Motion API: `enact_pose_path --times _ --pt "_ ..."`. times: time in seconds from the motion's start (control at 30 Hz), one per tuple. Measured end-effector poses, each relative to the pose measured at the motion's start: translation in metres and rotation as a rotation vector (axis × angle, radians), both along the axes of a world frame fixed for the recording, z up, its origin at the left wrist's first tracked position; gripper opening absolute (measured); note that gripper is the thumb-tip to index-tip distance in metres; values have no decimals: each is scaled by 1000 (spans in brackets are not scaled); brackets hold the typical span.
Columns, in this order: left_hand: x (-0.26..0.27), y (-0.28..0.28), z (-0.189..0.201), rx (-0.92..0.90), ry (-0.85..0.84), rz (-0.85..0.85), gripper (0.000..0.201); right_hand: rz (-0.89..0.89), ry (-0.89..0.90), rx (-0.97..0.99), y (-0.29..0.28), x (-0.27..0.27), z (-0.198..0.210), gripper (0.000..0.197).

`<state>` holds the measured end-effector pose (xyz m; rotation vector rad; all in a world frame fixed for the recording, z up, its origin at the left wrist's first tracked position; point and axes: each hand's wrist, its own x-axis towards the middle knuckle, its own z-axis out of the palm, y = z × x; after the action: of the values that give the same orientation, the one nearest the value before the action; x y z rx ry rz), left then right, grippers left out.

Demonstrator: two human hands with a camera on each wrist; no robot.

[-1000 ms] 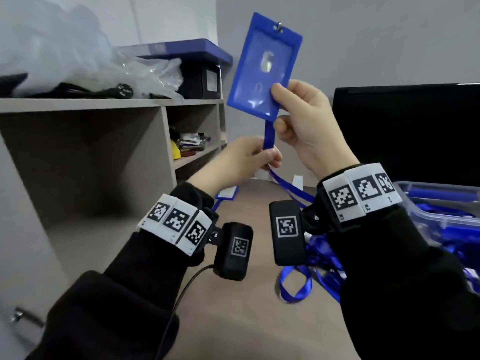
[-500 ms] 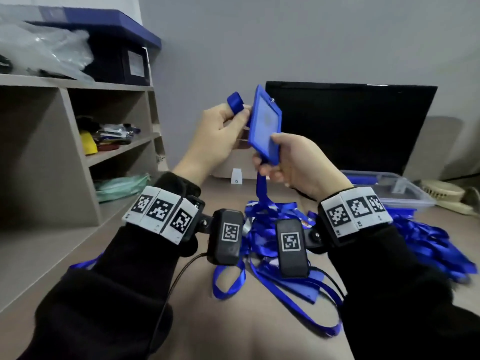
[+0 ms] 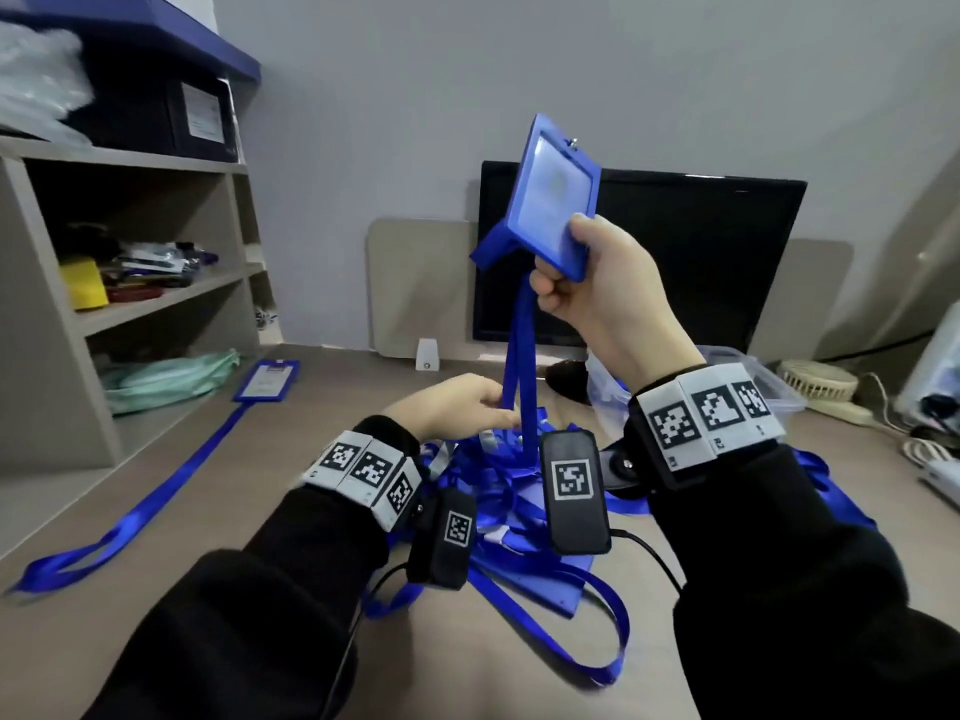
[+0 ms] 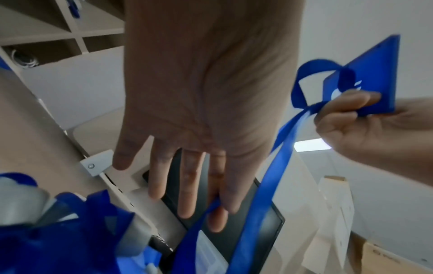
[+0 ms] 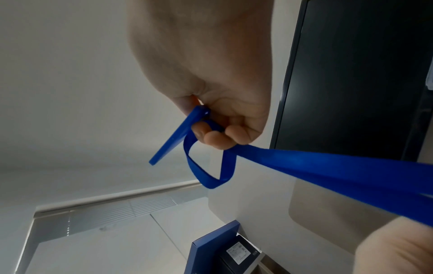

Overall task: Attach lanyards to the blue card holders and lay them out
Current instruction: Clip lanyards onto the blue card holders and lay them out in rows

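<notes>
Grey-walled and cluttered, the room shows a wooden desk [image 3: 270,605] filling the lower frame, shelves at the left and a dark monitor [image 3: 691,262] at centre right. Half a second ago both hands met at the card holder in mid-frame; now the right hand [image 3: 597,283] alone holds the blue card holder [image 3: 550,194] raised in the upper centre, thumb and curled fingers clamped on its lower corner, with a short loop of lanyard [image 3: 522,366] caught under those fingers in the right wrist view. The left hand [image 3: 457,407] has dropped to the middle of the frame, its fingers nearly straight and slightly apart, the strap running down between two of them in the left wrist view toward the tangled pile of lanyards [image 3: 498,491] on the desk. That drop suggests the clip is already fastened and the strap is being run out straight. One finished card holder and lanyard [image 3: 267,379] lies at centre left, its strap trailing to the lower left, so this one probably goes down beside it next.
</notes>
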<state>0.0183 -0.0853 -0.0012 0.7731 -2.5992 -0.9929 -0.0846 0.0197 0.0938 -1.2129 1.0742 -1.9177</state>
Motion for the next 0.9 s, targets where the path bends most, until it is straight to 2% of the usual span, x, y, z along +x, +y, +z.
enact_pose_path --times 0.17,0.27,0.3,0.4,0.53,0.67,0.8,0.9 --pt "20 -8 16 14 240 73 22 32 35 -5 -7 5 3 21" --pt "47 2 37 210 586 159 32 74 105 53 -23 20 -4 18" --pt "55 2 42 244 656 157 32 92 124 73 -29 27 -6 18" --pt "77 5 53 144 659 150 24 168 147 118 -48 54 -13 19" --pt "111 -3 55 158 749 190 58 250 70 127 -71 86 -16 17" --pt "139 -16 52 145 708 223 73 291 84 123 -89 117 -17 16" --pt "162 -30 47 114 693 288 63 364 65 142 -104 140 -16 17" --pt "178 -38 42 86 692 317 51 296 172 159 -120 145 -17 16"
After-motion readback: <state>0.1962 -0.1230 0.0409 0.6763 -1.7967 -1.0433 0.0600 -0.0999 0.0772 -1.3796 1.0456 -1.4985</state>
